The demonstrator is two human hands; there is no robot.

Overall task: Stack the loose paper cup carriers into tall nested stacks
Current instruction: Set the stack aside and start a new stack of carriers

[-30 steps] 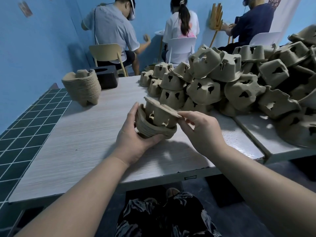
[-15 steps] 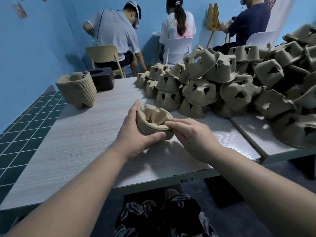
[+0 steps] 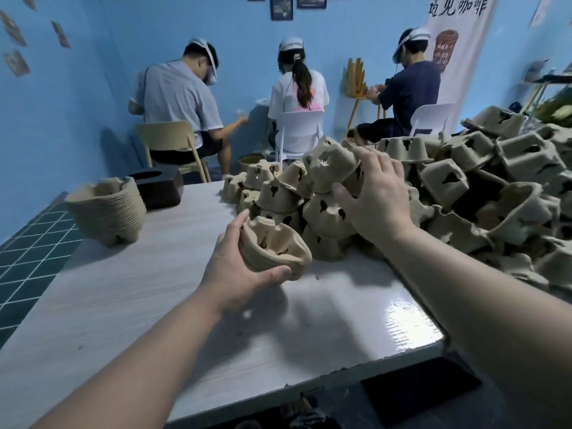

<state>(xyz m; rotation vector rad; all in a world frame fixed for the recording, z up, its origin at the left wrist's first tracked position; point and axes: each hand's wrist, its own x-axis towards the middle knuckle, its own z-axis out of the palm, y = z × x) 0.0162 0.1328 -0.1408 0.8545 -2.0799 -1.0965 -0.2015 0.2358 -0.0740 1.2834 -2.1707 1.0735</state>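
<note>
At the far left of the tabletop (image 3: 130,308) stood a finished tall stack (image 3: 106,209), well apart from the work. Nearer the middle, the left hand (image 3: 238,267) gripped a short nested stack (image 3: 275,244), thumb curled under its near edge, holding it tilted just above the surface; a slack grip there could let the nested carriers slide apart. To the right, the right hand (image 3: 376,193) had closed its grip around a loose carrier (image 3: 332,164) high on the big pile (image 3: 464,193). Pulling that one free risked dragging its neighbours, which might tumble toward the tabletop edge. Soft pulp might also crumple if squeezed.
</note>
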